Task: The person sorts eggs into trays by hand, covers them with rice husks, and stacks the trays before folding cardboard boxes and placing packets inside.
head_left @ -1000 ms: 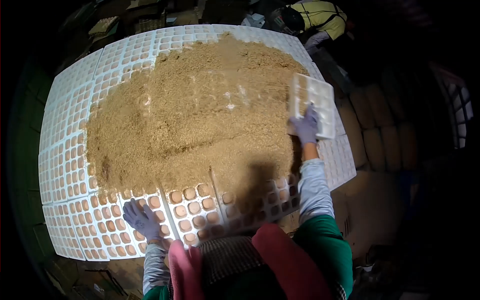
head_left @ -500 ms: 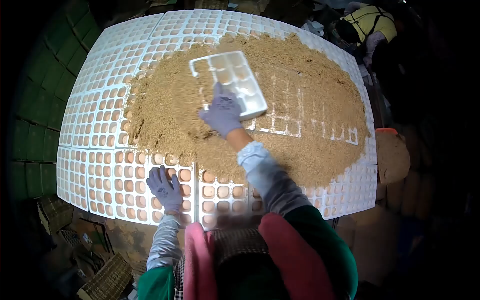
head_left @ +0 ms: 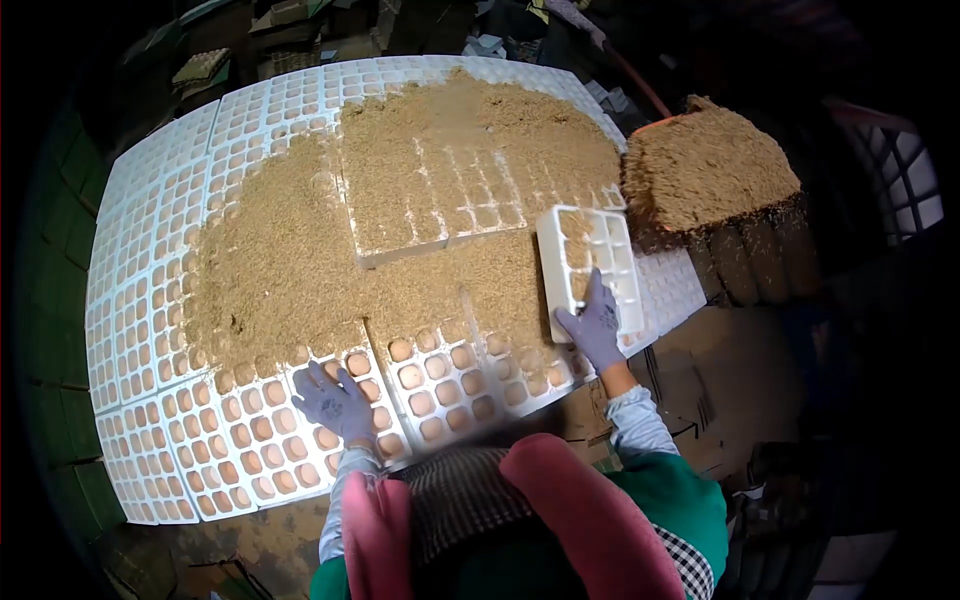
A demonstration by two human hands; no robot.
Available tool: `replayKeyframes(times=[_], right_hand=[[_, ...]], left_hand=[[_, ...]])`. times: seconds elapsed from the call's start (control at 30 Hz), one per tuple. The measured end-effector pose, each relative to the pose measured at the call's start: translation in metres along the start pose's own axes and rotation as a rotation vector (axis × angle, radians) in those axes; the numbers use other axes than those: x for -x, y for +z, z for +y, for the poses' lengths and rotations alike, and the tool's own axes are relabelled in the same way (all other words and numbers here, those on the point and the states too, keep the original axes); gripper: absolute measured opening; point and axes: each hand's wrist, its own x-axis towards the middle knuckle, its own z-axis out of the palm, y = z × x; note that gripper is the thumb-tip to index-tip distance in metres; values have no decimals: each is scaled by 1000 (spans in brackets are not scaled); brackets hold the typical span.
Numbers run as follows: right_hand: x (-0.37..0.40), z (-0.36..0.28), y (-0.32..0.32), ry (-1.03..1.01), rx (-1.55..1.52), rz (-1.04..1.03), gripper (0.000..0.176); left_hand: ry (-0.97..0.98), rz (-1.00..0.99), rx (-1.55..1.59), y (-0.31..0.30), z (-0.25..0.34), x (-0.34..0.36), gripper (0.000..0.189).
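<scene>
My left hand (head_left: 335,403), in a grey glove, rests with spread fingers on a white foam tray (head_left: 318,448) whose square cells hold eggs (head_left: 271,456). In my gloved right hand (head_left: 597,325) is a small white celled foam block (head_left: 626,262), gripped at its near end and tilted, with some husk in its cells. It is over the right part of the spread, close to the near edge. Loose tan husk (head_left: 290,235) covers the middle of the trays and hides many cells. Several eggs show in the uncovered near rows.
At right, a shovel load of husk (head_left: 710,165) with an orange rim hangs beside the trays, grains falling from it. Its handle (head_left: 640,85) leads up to another person's sleeve (head_left: 575,15). Green crates (head_left: 70,300) stand at left; flattened cardboard (head_left: 745,375) lies at lower right.
My right hand has carried the foam block from the middle of the husk to the near right side. The loaded shovel has risen at right. The view has shifted; my left hand still rests on the trays.
</scene>
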Motion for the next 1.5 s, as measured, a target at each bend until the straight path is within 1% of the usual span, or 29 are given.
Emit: replayKeyframes(times=[0.03, 0.13, 0.2, 0.23, 0.27, 0.3, 0.33, 0.4, 0.47, 0.5, 0.57, 0.6, 0.63, 0.67, 0.73, 0.8, 0.83, 0.87, 0.97, 1.0, 1.03, 1.1, 1.17, 1.2, 1.27, 1.33, 1.4, 1.47, 1.5], right_hand=[[20, 17, -7, 107, -8, -52, 97], [62, 39, -12, 163, -13, -89, 97], [68, 46, -8, 330, 8, -69, 98], [68, 52, -3, 313, -22, -1, 97], [64, 56, 0, 304, -34, -5, 97], [56, 59, 2, 271, -52, 25, 97], [47, 62, 5, 239, -70, 51, 96], [27, 41, 0, 239, -39, 28, 95], [8, 32, 1, 168, -146, -6, 96], [2, 26, 4, 172, -151, -18, 96], [-12, 10, 12, 74, -138, -64, 95], [-18, 0, 13, 84, -139, -70, 95], [-23, -9, 14, 45, -130, -90, 94], [-29, -12, 16, 5, -121, -110, 94], [-40, -7, 23, 2, -118, -106, 94], [-56, 0, 25, -19, -114, -98, 93], [-62, 8, 22, 42, -63, -111, 93], [-72, 17, 19, 99, -10, -124, 93], [-129, 46, 6, 253, 61, -99, 91], [-158, 76, 18, 244, 149, 11, 92], [-187, 88, 19, 276, 177, 48, 88], [-250, 117, 33, 442, 171, 32, 83], [-308, 124, 57, 542, 90, 36, 81], [-329, 105, 72, 503, 89, -1, 81], [-370, 56, 97, 231, -55, -61, 80], [-360, -52, 109, -10, 74, -109, 70], [-337, -121, 132, -99, 73, -198, 57], [-348, -112, 201, -412, 593, -368, 49], [-312, -135, 200, -579, 780, -272, 47]], left_hand=[[2, -5, 11, -1, 0, 0, 52], [9, -5, 32, 0, -2, 0, 52], [18, 6, 30, 3, -3, 0, 52], [22, 6, 20, 3, -3, 0, 52], [22, 7, 10, 1, -2, 0, 52], [19, -26, 41, -5, 0, -1, 53], [22, -12, 26, -1, -2, -1, 54], [18, -24, 20, 0, -3, -1, 55], [33, -31, 10, 7, -9, -2, 57], [34, -24, 54, 9, -13, -1, 57], [40, -22, 93, 12, -17, -1, 57], [18, -9, 155, 14, -20, -1, 57], [-4, 2, 218, 16, -24, -2, 57], [90, 66, 202, 15, -33, -9, 56], [133, 181, 136, 12, -45, -23, 55], [88, 179, 80, -9, -48, -38, 54], [34, 142, 64, -6, -60, -46, 55], [-24, 73, -43, -5, -71, -52, 57], [-123, -112, -121, -5, -81, -50, 57], [-106, -85, -153, -2, -81, -50, 55], [-106, -60, -166, 0, -78, -50, 55], [-154, -29, -193, 1, -72, -50, 54], [-100, -16, -163, -1, -71, -51, 53], [-85, -8, -170, -2, -71, -52, 52], [-59, 6, -183, -5, -68, -53, 52], [-36, 35, -153, 0, -73, -53, 53], [-48, 16, -151, -2, -72, -54, 55], [-76, -16, -165, -3, -72, -55, 57], [-86, -29, -156, -5, -71, -55, 59]])
